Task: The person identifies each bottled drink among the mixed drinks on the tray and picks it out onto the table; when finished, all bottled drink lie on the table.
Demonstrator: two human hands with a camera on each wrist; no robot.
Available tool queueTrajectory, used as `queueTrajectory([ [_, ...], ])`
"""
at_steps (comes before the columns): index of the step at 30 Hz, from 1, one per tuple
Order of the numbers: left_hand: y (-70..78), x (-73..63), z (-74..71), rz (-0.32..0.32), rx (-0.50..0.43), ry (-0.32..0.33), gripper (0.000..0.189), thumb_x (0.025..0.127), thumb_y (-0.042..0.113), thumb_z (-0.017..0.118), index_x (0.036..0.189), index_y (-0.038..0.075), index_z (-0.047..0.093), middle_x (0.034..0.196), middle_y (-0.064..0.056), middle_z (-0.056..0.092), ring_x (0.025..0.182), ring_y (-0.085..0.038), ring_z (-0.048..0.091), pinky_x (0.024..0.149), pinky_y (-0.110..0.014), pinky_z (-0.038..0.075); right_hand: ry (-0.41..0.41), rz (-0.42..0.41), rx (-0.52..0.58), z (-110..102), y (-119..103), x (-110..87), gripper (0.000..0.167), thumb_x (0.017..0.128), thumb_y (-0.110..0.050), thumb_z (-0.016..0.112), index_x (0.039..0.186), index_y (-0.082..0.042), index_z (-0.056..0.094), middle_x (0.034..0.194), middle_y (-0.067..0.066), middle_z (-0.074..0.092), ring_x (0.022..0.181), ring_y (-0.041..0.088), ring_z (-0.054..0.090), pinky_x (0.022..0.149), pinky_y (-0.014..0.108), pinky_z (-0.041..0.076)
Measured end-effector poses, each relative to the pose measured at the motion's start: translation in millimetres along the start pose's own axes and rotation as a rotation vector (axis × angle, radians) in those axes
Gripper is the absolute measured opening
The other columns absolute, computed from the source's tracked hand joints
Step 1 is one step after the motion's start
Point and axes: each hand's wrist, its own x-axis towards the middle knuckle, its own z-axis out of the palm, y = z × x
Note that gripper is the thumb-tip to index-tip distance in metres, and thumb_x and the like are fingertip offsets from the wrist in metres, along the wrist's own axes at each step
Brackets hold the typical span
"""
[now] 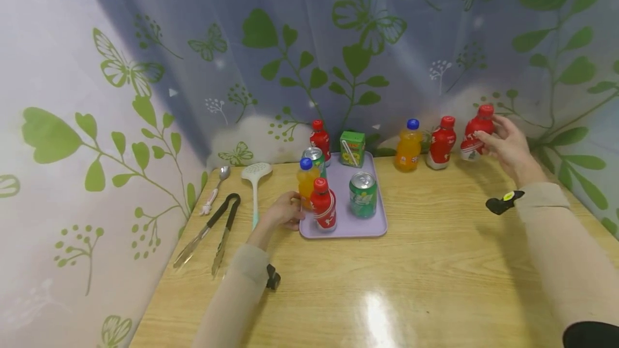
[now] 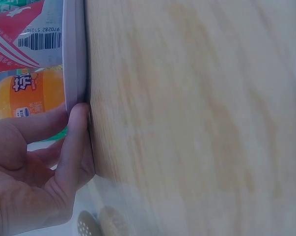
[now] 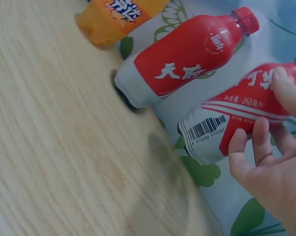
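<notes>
My right hand (image 1: 510, 149) grips a red drink bottle (image 1: 473, 132) with a white base at the back right of the table. In the right wrist view this bottle (image 3: 211, 130) leans, its barcode showing and its base above the tabletop. At the near left corner of a light purple tray (image 1: 342, 187), my left hand (image 1: 285, 211) pinches the rim, as the left wrist view shows. Close to those fingers stand an orange drink bottle (image 1: 308, 182) with a blue cap and a red bottle (image 1: 324, 209), both on the tray.
The tray also carries green cans (image 1: 362, 197), a green juice carton (image 1: 352, 148) and another red bottle (image 1: 319, 139). Right of it stand an orange bottle (image 1: 409, 146) and a red bottle (image 1: 441, 144). Tongs (image 1: 224, 203), a slotted turner (image 1: 256, 173) and a spoon (image 1: 223, 173) lie left.
</notes>
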Motion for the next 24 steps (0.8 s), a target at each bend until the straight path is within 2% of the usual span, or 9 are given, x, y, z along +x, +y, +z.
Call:
queueTrajectory([
  [5,-1.0,0.6,-0.7,-0.004,-0.007,0.001,0.059,0.097,-0.003,0.066,0.152,0.004,0.045,0.134,-0.024,0.059,0.09,-0.024,0.065,0.065,-0.026,0.066,0.063,0.023,-0.044,5,5,-0.2,0.086,0.096,-0.011,0.075,0.167,-0.024,0.028,0.13,-0.016,0.054,0.09,-0.003,0.064,0.067,0.015,0.06],
  [11,0.8,-0.5,-1.4,-0.011,-0.017,0.007,0.061,0.096,-0.004,0.067,0.152,0.006,0.045,0.133,-0.023,0.057,0.089,-0.024,0.065,0.063,-0.024,0.065,0.164,0.073,-0.078,7,12,7.0,0.087,0.093,-0.016,0.079,0.165,-0.028,0.031,0.159,-0.008,0.043,0.086,-0.003,0.063,0.069,0.014,0.06],
  [13,0.5,-0.7,-0.8,-0.011,-0.02,0.006,0.06,0.096,-0.004,0.067,0.152,0.005,0.045,0.133,-0.023,0.057,0.09,-0.024,0.065,0.064,-0.024,0.065,0.196,0.089,-0.108,8,14,8.6,0.086,0.094,-0.016,0.078,0.165,-0.029,0.032,0.164,-0.005,0.039,0.087,-0.003,0.062,0.069,0.014,0.059],
  [18,-1.2,-0.8,1.3,-0.016,-0.022,-0.003,0.06,0.096,-0.005,0.066,0.152,0.005,0.045,0.135,-0.024,0.057,0.093,-0.026,0.066,0.068,-0.027,0.067,0.254,0.136,-0.151,9,17,8.8,0.082,0.095,-0.017,0.077,0.163,-0.032,0.034,0.163,-0.004,0.041,0.092,-0.003,0.058,0.068,0.013,0.059],
  [21,-1.2,-0.7,0.8,-0.017,-0.026,-0.005,0.06,0.096,-0.005,0.066,0.152,0.005,0.045,0.135,-0.025,0.058,0.092,-0.026,0.066,0.068,-0.027,0.066,0.255,0.15,-0.09,10,17,7.3,0.082,0.094,-0.016,0.077,0.163,-0.032,0.034,0.158,-0.008,0.044,0.096,-0.001,0.057,0.07,0.013,0.06],
  [24,-0.3,0.1,-0.6,-0.019,-0.032,0.004,0.06,0.097,-0.005,0.066,0.152,0.005,0.045,0.135,-0.025,0.058,0.091,-0.026,0.066,0.066,-0.025,0.065,0.224,0.145,-0.012,13,15,5.8,0.086,0.094,-0.014,0.077,0.164,-0.031,0.03,0.145,-0.012,0.049,0.097,-0.001,0.058,0.073,0.015,0.062],
])
